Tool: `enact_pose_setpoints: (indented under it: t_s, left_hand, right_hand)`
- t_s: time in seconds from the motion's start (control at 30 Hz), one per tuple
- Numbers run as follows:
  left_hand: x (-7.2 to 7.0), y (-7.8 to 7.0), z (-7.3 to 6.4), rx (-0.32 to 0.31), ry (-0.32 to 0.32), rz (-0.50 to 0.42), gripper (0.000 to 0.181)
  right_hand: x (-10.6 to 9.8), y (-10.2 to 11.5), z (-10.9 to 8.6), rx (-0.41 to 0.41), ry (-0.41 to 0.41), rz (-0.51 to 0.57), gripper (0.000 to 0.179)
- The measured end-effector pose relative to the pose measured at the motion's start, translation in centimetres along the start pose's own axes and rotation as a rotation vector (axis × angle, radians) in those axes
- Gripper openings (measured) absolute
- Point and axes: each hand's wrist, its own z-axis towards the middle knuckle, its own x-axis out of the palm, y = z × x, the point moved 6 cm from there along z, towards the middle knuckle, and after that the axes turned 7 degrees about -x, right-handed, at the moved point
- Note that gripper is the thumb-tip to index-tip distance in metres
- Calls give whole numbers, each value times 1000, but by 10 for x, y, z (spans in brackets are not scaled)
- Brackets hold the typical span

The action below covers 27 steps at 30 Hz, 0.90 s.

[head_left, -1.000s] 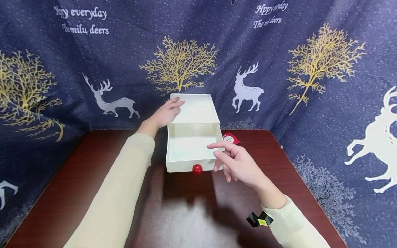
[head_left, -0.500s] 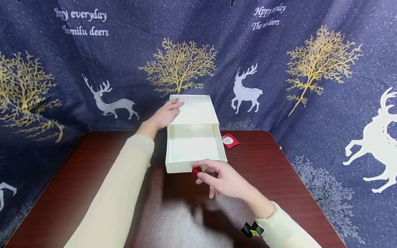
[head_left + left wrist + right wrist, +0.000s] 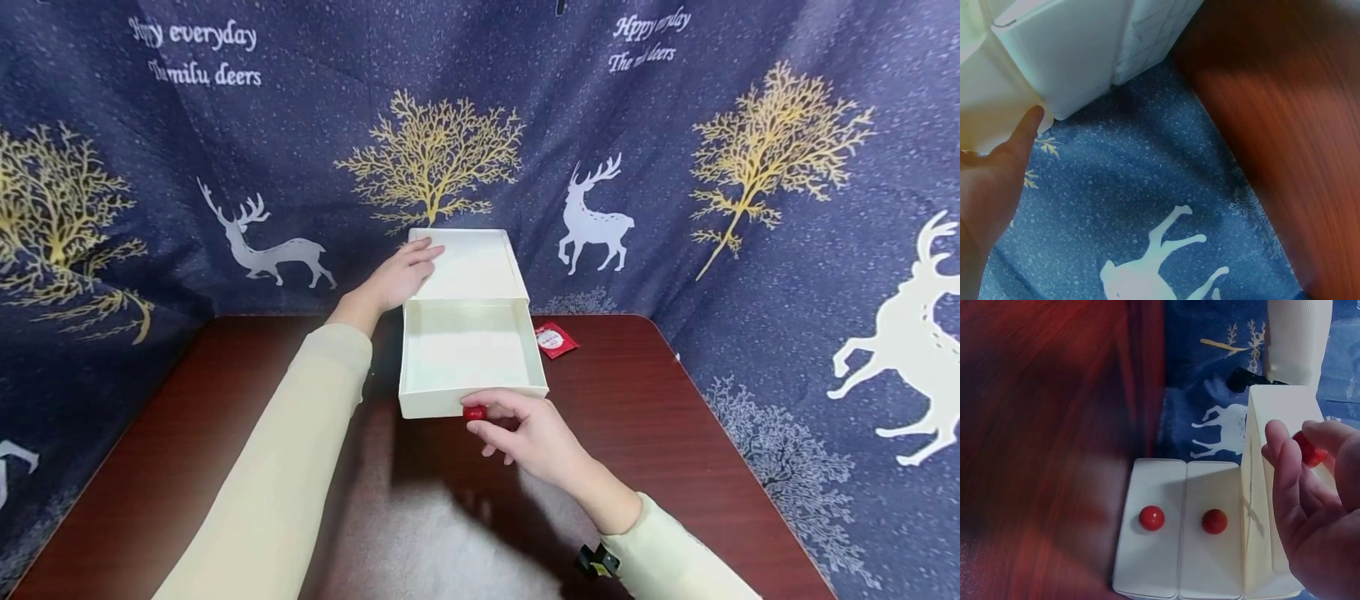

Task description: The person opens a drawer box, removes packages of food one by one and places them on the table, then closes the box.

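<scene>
A white drawer cabinet (image 3: 487, 267) stands at the table's far side, its top drawer (image 3: 429, 406) pulled out toward me with nothing inside. My left hand (image 3: 401, 273) rests on the left part of the cabinet's top, fingers extended. In the left wrist view that hand (image 3: 994, 187) lies against the cream surface at the left edge. With thumb and fingers my right hand (image 3: 543, 442) pinches the red round knob (image 3: 473, 412) on the drawer's front. The right wrist view shows this knob (image 3: 1311, 450) between the fingers. Two closed drawers below carry red knobs (image 3: 1152, 518) too.
A small red packet (image 3: 556, 340) with a white label lies on the brown table (image 3: 622, 392), right of the cabinet. Behind the table hangs a dark blue cloth (image 3: 480, 50) printed with deer and trees. A black device (image 3: 598, 561) sits at my right wrist.
My right hand has moved left and down from the drawer's right side to the red knob, and its fingers have closed on it. The left hand has stayed on the cabinet's top.
</scene>
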Motion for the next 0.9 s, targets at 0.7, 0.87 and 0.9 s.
enact_pose_setpoints:
  t_s: [0.7, 0.87, 0.9]
  left_hand:
    - [0, 0, -1, -15, 9, -13, 56]
    - [0, 0, -1, -8, 12, -20, 55]
    - [0, 1, -1, -7, 13, -22, 55]
  right_hand:
    - [-4, -1, 11, -25, -29, 6, 30]
    - [-5, -3, 17, -6, -32, -15, 30]
    - [-5, -3, 19, -1, -33, -24, 30]
